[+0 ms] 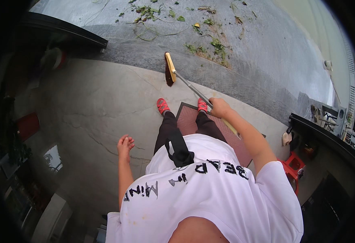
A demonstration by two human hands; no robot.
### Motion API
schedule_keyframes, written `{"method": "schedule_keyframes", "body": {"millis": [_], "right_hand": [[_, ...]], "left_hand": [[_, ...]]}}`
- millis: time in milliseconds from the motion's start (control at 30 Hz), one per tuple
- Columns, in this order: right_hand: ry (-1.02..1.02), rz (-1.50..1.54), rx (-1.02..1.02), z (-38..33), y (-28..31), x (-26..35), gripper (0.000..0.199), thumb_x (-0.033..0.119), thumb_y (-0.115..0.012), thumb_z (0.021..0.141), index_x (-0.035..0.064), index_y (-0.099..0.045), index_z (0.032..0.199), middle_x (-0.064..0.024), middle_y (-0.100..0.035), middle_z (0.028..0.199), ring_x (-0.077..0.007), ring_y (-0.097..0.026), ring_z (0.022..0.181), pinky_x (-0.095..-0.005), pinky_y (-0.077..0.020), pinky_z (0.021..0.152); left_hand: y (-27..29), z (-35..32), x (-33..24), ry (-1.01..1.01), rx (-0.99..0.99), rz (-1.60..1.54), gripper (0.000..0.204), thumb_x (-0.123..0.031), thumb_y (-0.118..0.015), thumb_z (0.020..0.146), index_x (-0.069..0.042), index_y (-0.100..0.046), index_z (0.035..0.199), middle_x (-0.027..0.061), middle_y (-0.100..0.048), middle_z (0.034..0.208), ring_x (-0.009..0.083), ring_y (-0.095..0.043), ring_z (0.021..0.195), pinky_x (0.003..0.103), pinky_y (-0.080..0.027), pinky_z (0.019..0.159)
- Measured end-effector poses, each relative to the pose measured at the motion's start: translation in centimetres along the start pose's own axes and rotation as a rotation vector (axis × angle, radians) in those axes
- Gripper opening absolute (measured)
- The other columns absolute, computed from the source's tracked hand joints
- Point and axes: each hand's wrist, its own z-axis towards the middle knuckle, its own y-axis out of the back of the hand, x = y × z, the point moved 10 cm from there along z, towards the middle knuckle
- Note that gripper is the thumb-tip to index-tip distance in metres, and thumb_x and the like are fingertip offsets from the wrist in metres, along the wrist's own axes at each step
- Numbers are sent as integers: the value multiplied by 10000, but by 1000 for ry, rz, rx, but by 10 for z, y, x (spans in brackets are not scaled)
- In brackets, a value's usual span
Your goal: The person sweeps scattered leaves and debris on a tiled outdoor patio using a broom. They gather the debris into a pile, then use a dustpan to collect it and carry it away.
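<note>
Fingers of the right hand point(219, 107) wrap the broom point(187, 86) handle; its long axis runs forward-left to the head on the pavement point(104, 105). Left hand point(125, 145) hangs empty, loosely spread, well apart.

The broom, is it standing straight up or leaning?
Leaning. The broom slants from its yellow head on the ground back to the right hand, which grips the handle. The left hand hangs free.
</note>
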Motion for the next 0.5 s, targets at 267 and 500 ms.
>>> {"method": "schedule_keyframes", "body": {"millis": [267, 500], "right_hand": [[-554, 210, -379, -117, -29, -100, 476, 90, -566, 753, 63, -374, 1187, -268, -578, 902, -444, -565, 839, -494, -451, 721], [-1066, 531, -345, -323, -122, -169, 252, 114, -577, 786, 8, -401, 933, -208, -543, 734, -350, -560, 617, -456, -442, 526]], "left_hand": [[31, 76, 3, 234, 122, 259, 224, -176, -492, 893, -76, -506, 1094, 65, -577, 925, 169, -590, 818, 300, -507, 648], [-31, 90, -8, 276, 256, 540, 225, -186, -489, 893, -77, -514, 1088, 62, -584, 926, 178, -595, 817, 305, -508, 643]]}}
